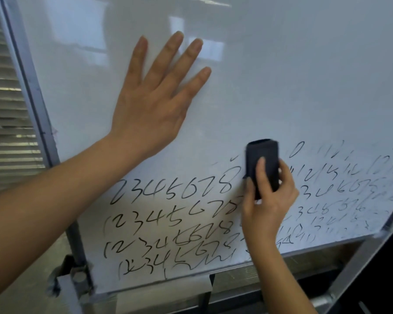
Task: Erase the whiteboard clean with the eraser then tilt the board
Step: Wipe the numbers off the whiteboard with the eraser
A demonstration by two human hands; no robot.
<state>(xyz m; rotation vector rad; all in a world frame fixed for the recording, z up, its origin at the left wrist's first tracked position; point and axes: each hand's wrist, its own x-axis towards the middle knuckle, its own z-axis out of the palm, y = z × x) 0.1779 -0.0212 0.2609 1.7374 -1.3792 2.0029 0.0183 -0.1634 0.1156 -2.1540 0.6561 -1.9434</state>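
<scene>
Head view: a whiteboard (281, 75) in a grey metal frame fills most of the picture, leaning so that its left edge runs from the upper left corner down to the lower left. Its upper half is wiped white and shows pale reflections. The lower half carries rows of handwritten black digits (168, 193), clear at centre left and smeared or half rubbed out toward the right edge of the frame.

The left hand (154, 98) lies flat against the bare part of the board, left of centre, its fingers straight and spread wide, pointing up and to the right; its forearm comes in from the lower left of the frame.

The right hand (268, 200) sits just right of centre in the lower half. It grips a dark eraser (262, 162), with fingers curled round its lower part and one fingertip laid on its back. The eraser stands roughly upright against the board at the top row of writing, between the clear digits on its left and the smudged ones on its right.

At far left, horizontal window blinds (7, 109) show behind the frame. A metal bracket (77, 277) holds the board's lower left corner.
</scene>
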